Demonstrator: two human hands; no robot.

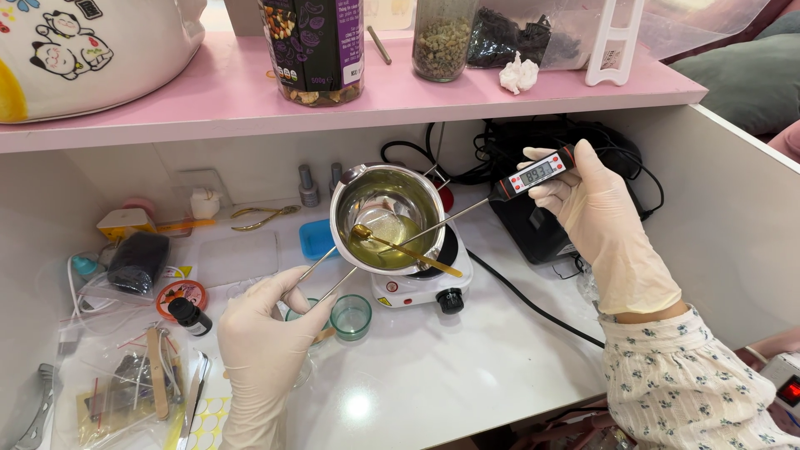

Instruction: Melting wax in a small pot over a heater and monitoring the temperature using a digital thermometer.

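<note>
My left hand (265, 333), in a pale glove, grips the wire handle of a small steel melting pot (387, 218) and tilts it over a white mini hot plate (421, 283). Yellowish liquid and a gold spoon (400, 247) lie inside the pot. My right hand (587, 208), also gloved, holds a black digital probe thermometer (537, 173) by its display end. The thin metal probe reaches down to the left into the liquid. A small green glass cup (351, 315) stands just right of my left hand.
A black power adapter (533, 229) and tangled cables sit at the back right. Nail polish bottles (309, 185), tweezers, a blue tray, a dark dropper bottle (190, 315) and a bag of wicks and sticks crowd the left. A pink shelf (250, 100) above holds jars.
</note>
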